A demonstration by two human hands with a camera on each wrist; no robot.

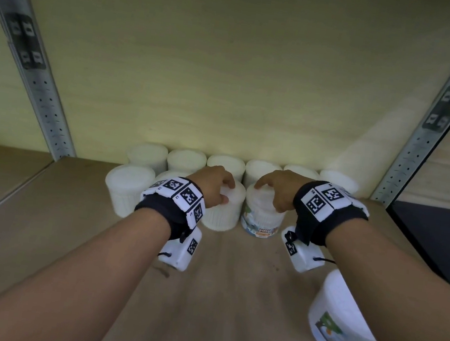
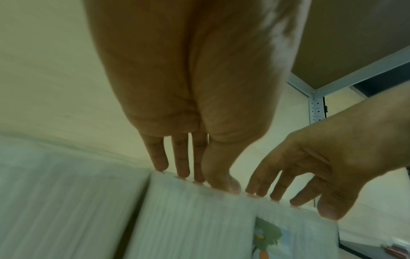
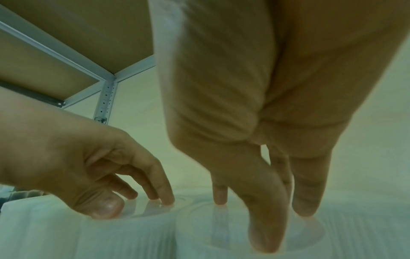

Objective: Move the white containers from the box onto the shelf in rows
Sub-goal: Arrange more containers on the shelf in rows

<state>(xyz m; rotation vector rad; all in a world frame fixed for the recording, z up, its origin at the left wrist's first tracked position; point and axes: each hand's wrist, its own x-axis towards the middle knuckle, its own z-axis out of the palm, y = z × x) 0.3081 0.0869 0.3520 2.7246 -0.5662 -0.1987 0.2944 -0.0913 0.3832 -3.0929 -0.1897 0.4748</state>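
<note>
Several white containers (image 1: 187, 160) stand in a back row on the wooden shelf (image 1: 228, 301). In front of them, my left hand (image 1: 225, 192) rests its fingertips and thumb on the lid of a plain white container (image 1: 223, 216). Right beside that one stands a container labelled "Cotton Buds" (image 1: 261, 221), with my right hand (image 1: 267, 198) touching its lid. The left wrist view shows my left hand (image 2: 195, 178) with straight fingers on the plain container (image 2: 188, 224). In the right wrist view my right hand (image 3: 261, 219) has its fingertips on the clear lid (image 3: 310, 233).
Two more white containers (image 1: 128, 191) stand in the front row to the left of my left hand. Another labelled container (image 1: 342, 317) sits tilted near the shelf's front right, under my right forearm. Perforated metal uprights (image 1: 41, 92) frame both sides.
</note>
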